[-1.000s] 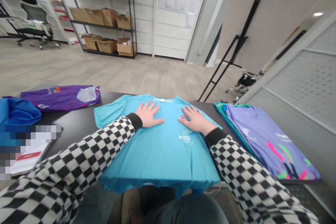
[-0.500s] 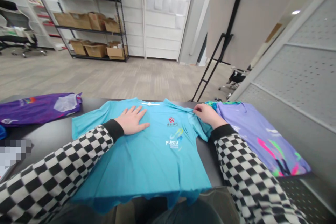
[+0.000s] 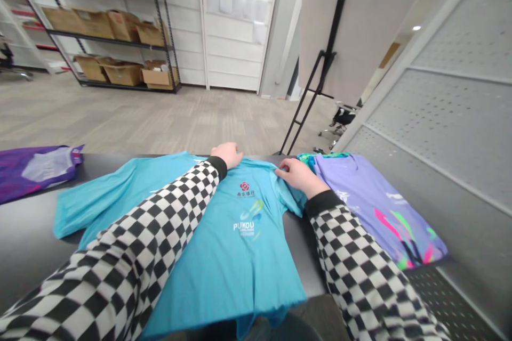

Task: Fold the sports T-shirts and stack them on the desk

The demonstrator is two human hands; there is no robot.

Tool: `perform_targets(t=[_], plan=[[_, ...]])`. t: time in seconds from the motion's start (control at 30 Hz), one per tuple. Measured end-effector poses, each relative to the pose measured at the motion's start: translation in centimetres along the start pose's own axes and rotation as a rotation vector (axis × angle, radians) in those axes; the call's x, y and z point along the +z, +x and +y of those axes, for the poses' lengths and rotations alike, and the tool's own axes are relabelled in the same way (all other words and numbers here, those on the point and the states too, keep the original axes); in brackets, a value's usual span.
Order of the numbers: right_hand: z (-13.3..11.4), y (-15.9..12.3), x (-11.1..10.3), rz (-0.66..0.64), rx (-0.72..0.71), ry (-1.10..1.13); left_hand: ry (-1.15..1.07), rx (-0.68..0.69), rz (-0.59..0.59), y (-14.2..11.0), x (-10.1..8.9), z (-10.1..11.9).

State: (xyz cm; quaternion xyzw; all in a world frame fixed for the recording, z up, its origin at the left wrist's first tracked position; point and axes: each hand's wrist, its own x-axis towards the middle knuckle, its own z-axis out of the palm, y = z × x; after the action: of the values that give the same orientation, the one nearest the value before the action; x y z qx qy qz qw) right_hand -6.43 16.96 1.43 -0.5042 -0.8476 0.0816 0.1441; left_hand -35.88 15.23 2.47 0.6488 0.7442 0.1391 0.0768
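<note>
A light-blue T-shirt point(image 3: 224, 256) lies spread front side up on the dark table, its hem hanging over the near edge. Printed on its chest are a red emblem and the word PUKOU. At the far edge, beside the collar, my left hand point(image 3: 227, 154) is closed on the cloth, its fingertips hidden from me. My right hand point(image 3: 298, 175) pinches the shirt at the shoulder on the right, between thumb and fingers. My left forearm crosses over the shirt and covers part of its front.
A folded lavender T-shirt point(image 3: 372, 208) lies to the right, with a green patterned cloth point(image 3: 306, 159) behind it. At the left is a purple shirt point(image 3: 24, 168). Beyond the table stand a black easel point(image 3: 308, 101) and a shelf with cardboard boxes point(image 3: 124, 73). A grey perforated panel point(image 3: 440, 133) borders the right.
My left hand has gone from lying flat on the chest to closing on the cloth by the collar. My right hand keeps its pinch. The view has shifted right.
</note>
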Motion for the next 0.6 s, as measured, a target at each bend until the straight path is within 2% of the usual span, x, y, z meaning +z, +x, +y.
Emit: perform_targets(t=[0.1,0.2,0.33,0.47,0.6], plan=[[0.0,-0.1,-0.3,0.017,0.025,0.036,-0.063,0.050,0.101,0.2,0.5,-0.8],[0.0,-0.1,-0.6,0.062,0.056,0.075,-0.097,0.128,0.163,0.2,-0.1,-1.2],[0.4,-0.2,-1.2,0.081,0.078,0.100,-0.171,0.176,0.180,0.6,-0.5,-1.3],[1.1,-0.3,-2.3,0.048,0.092,0.123,-0.239,0.209,0.194,1.0,0.1,-1.6],[1.9,-0.1,-3.0,0.039,0.133,0.106,-0.371,0.137,0.172,1.4,0.6,-1.9]])
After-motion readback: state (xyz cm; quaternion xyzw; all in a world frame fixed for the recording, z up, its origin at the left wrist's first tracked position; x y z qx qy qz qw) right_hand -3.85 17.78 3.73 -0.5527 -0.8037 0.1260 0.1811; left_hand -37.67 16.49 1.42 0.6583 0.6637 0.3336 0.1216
